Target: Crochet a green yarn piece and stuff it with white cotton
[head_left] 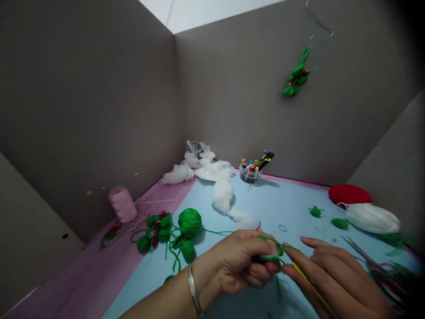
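- Grey partition walls close in a light blue worktop [292, 208] with a pink strip along its left edge.
- Left hand [239, 261], a silver bangle [194, 290] on its wrist, is closed, with thumb and fingertips pinching a small piece of green yarn work [270, 257] low in the middle of the view, just above the worktop.
- Right hand [332, 279] meets that piece with long, nearly straight fingers; a thin yellow stick [312, 285] runs along them, but I cannot tell whether it is gripped.
- A strand leads from the piece to a round green ball of yarn [190, 221] on the left, beside a cluster of green crocheted shapes with red bits [156, 230].
- White fluffy stuffing [219, 181] trails toward the back corner.
- Metal scissors [361, 254] lie near the right hand.
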`<state>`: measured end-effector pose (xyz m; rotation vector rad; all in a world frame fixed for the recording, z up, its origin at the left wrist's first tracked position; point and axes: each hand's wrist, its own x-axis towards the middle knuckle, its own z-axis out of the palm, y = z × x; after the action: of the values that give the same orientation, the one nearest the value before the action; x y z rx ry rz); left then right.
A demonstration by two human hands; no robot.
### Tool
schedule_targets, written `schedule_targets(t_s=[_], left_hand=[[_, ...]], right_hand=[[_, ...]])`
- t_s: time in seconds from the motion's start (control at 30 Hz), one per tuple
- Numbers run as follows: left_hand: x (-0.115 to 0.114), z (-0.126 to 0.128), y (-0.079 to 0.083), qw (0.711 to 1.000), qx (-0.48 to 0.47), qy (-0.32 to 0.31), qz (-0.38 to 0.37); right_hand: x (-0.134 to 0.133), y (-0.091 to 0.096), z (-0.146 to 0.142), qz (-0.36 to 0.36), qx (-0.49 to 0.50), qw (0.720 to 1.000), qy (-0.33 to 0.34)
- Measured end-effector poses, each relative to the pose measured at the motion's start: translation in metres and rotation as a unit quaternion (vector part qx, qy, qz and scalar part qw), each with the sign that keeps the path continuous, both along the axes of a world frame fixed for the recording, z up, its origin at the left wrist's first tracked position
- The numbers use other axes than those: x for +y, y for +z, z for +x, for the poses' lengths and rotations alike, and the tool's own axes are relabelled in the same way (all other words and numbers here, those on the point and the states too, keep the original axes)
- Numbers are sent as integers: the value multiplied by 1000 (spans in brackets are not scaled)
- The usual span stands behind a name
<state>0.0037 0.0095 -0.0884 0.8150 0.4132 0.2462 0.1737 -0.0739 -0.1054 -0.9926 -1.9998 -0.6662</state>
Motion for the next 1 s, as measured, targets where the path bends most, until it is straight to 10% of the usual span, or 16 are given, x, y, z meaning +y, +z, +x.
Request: schedule_targets(t_s=[0.6,1.0], left_hand=[[9,-3,2,1000,-6,-13,-27],[11,-3,-4,999,10,-25,-36]], right_hand=[[-3,-22,38,-153,48,986,-54],[-2,-13,33,-128,30,990,-58]])
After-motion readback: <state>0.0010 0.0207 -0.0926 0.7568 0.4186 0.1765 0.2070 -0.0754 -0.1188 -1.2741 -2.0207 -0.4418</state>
